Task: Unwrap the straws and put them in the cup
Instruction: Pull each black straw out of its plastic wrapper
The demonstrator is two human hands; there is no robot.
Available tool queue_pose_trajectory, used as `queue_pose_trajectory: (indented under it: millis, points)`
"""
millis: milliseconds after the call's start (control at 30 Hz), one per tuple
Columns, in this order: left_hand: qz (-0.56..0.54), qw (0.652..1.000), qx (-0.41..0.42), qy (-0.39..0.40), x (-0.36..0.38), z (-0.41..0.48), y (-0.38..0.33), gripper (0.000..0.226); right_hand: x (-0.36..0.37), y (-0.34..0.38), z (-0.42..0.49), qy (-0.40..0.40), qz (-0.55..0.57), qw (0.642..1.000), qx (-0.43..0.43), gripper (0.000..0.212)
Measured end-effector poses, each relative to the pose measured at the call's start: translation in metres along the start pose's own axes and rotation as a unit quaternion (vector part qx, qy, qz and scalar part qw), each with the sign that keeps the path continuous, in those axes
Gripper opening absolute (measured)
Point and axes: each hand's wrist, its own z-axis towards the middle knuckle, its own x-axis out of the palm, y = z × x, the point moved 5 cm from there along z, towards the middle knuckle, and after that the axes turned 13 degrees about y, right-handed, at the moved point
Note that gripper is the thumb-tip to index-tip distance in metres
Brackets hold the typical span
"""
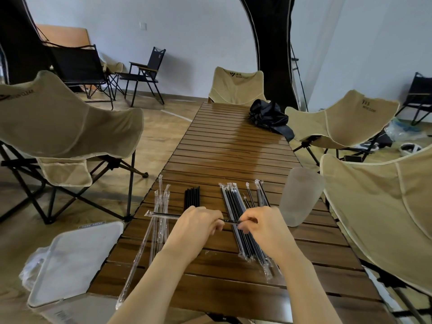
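Both hands hold one black straw (230, 221) level above the slatted wooden table (229, 146). My left hand (198, 226) grips its clear wrapper (163, 215), which sticks out to the left. My right hand (261, 224) pinches the bared black end. A pile of wrapped black straws (236, 202) lies under and beyond my right hand. Several bare black straws (192, 197) lie beyond my left hand. Empty clear wrappers (159, 230) lie at the table's left edge. A frosted plastic cup (300, 195) stands upright at the right, holding nothing I can see.
A black bag (268, 115) sits at the table's far right. Beige folding chairs stand left (58, 122), far end (236, 87) and right (383, 206). A white lidded bin (77, 260) stands on the floor at the lower left.
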Motion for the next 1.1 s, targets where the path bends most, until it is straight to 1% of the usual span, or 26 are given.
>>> queue_pose_trajectory:
  millis: [100, 167, 233, 300, 367, 467, 633, 900, 967, 1100]
  points:
    - [-0.006, 1.000, 0.001, -0.008, -0.001, -0.002, 0.001, 0.015, -0.001, 0.003, -0.002, -0.011, 0.009, 1.000, -0.011, 0.010]
    - [0.000, 1.000, -0.002, -0.026, -0.001, -0.005, 0.003, 0.015, 0.000, 0.001, -0.003, -0.015, 0.042, 0.999, -0.019, 0.009]
    - [0.002, 0.999, -0.003, -0.043, -0.001, -0.009, 0.006, 0.016, 0.003, -0.002, -0.003, -0.006, 0.077, 0.997, -0.019, 0.017]
    - [-0.001, 0.999, 0.002, -0.052, 0.001, -0.011, 0.009, 0.019, 0.003, -0.006, -0.002, 0.005, 0.094, 0.995, -0.013, 0.014]
    - [-0.020, 0.999, -0.003, -0.048, 0.003, -0.012, 0.014, 0.022, 0.000, -0.008, -0.002, 0.013, 0.100, 0.995, -0.015, 0.014]
    - [-0.081, 0.996, -0.012, -0.040, 0.003, -0.013, 0.023, 0.024, -0.004, -0.014, -0.004, 0.016, 0.135, 0.990, -0.021, 0.019]
    - [-0.111, 0.992, -0.033, -0.045, -0.001, -0.021, 0.035, 0.025, -0.012, -0.014, -0.012, -0.017, 0.193, 0.981, -0.022, 0.010]
    - [-0.117, 0.989, -0.054, -0.067, -0.004, -0.030, 0.049, 0.025, -0.021, -0.024, -0.018, -0.060, 0.193, 0.979, -0.010, 0.012]
    - [-0.114, 0.989, -0.057, -0.079, -0.006, -0.032, 0.052, 0.024, -0.025, -0.028, -0.020, -0.086, 0.193, 0.977, -0.002, 0.014]
    - [-0.100, 0.985, -0.068, -0.125, -0.008, -0.038, 0.062, 0.021, -0.034, -0.039, -0.023, -0.169, 0.189, 0.967, 0.027, 0.017]
